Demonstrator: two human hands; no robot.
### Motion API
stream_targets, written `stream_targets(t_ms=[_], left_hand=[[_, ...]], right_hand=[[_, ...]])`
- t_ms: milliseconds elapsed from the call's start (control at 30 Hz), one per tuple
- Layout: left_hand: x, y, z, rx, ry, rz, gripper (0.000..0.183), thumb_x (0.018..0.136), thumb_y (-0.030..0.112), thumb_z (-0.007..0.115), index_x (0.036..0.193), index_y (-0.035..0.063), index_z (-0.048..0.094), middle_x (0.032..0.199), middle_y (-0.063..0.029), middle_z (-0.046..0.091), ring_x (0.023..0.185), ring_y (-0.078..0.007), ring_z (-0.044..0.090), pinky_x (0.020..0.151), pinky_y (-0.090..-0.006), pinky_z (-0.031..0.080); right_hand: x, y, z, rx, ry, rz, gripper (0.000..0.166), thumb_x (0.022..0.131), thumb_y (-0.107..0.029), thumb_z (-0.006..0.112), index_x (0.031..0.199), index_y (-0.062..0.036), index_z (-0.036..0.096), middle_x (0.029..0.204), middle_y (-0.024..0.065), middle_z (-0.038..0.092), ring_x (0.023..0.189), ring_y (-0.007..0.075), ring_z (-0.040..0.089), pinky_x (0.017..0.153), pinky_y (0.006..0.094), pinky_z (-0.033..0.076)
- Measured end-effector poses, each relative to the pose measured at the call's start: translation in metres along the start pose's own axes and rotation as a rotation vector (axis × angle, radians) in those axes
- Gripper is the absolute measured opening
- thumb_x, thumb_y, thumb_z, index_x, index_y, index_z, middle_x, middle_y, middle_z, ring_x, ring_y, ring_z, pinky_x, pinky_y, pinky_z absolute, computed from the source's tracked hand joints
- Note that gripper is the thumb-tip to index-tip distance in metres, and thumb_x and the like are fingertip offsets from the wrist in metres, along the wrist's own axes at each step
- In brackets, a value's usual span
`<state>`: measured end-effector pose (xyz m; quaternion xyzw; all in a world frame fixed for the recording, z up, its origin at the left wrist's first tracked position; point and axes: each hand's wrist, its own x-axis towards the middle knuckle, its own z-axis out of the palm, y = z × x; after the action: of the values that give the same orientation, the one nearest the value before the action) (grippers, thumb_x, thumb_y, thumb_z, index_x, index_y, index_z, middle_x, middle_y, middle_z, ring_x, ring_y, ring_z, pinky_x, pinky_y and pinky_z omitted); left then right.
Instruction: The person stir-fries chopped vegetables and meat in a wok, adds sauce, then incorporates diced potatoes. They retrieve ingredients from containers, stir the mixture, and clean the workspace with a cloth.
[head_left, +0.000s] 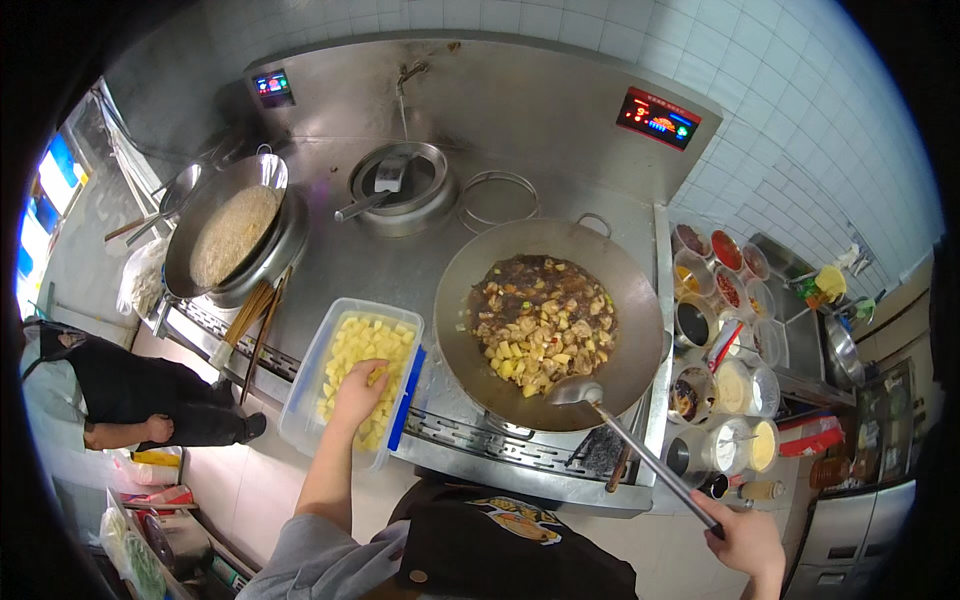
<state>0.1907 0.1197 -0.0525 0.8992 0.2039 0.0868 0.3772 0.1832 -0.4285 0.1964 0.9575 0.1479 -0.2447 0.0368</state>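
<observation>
My left hand (361, 390) is at the diced pale yellow potatoes (360, 343) in a clear plastic tub (301, 390); its fingers are bent over the cubes, and whether any are pinched is hidden. My right hand (744, 534) is closed around the end of a long-handled metal ladle (652, 461). The ladle's bowl rests at the near inner side of a large wok (637, 300). Chunks of meat and yellowish cubes (559, 337) lie in dark sauce inside that wok.
At left, another wok (274, 176) holds frothy liquid, near bamboo sticks (251, 315). A spatula (388, 176) lies across a pot under a running tap (411, 71). Seasoning containers (731, 386) crowd the right side. Another person (142, 382) stands at left.
</observation>
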Motion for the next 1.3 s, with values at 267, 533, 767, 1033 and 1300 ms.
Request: stream_targets(t_ms=[267,533,767,1033,1300], left_hand=[[-0.016,-0.013,0.008,0.066,-0.118,-0.033,0.028,0.084,0.019,0.063,0.109,0.0065,0.064,0.112,-0.0169,0.061,0.106,-0.0327,0.057,0.091,-0.0374,0.046],[-0.022,0.000,0.012,0.024,-0.099,0.079,0.029,0.084,0.016,0.063,0.111,0.0060,0.063,0.111,-0.0168,0.062,0.106,-0.0323,0.058,0.091,-0.0361,0.046],[-0.027,0.040,0.035,-0.302,-0.252,0.022,0.026,0.087,0.015,0.061,0.112,0.0081,0.063,0.108,-0.0145,0.062,0.102,-0.0302,0.059,0.089,-0.0368,0.047],[-0.035,0.133,0.048,-0.143,-0.551,0.420,0.029,0.091,0.019,0.058,0.118,0.0093,0.060,0.122,-0.0104,0.058,0.115,-0.0275,0.053,0.096,-0.0356,0.044],[-0.046,0.103,0.037,-0.210,-0.510,0.243,0.029,0.089,0.019,0.058,0.116,0.0110,0.061,0.117,-0.0105,0.060,0.109,-0.0300,0.056,0.091,-0.0365,0.046]], right_hand=[[0.112,-0.038,0.085,0.020,0.109,-0.076,0.065,0.079,-0.018,0.061,0.138,-0.0324,0.040,0.074,0.0139,0.063,0.063,0.0331,0.064,0.058,0.0455,0.052],[0.206,-0.065,0.111,0.694,0.035,-0.045,0.068,0.085,-0.012,0.058,0.145,-0.0222,0.028,0.070,0.0087,0.059,0.050,0.0227,0.059,0.045,0.0368,0.048],[0.189,-0.112,0.100,1.860,-0.163,0.077,0.063,0.089,-0.006,0.052,0.145,-0.0195,0.026,0.067,0.0025,0.050,0.038,0.0122,0.044,0.033,0.0266,0.036],[0.180,-0.077,0.109,0.674,0.386,0.109,0.065,0.091,-0.012,0.051,0.147,-0.0165,0.019,0.079,0.0208,0.064,0.062,0.0339,0.064,0.058,0.0423,0.050],[0.178,-0.084,0.144,1.594,-0.296,0.296,0.018,0.094,-0.019,0.052,0.099,-0.0093,0.037,0.061,0.0040,0.046,0.037,0.0154,0.043,0.036,0.0329,0.042]])
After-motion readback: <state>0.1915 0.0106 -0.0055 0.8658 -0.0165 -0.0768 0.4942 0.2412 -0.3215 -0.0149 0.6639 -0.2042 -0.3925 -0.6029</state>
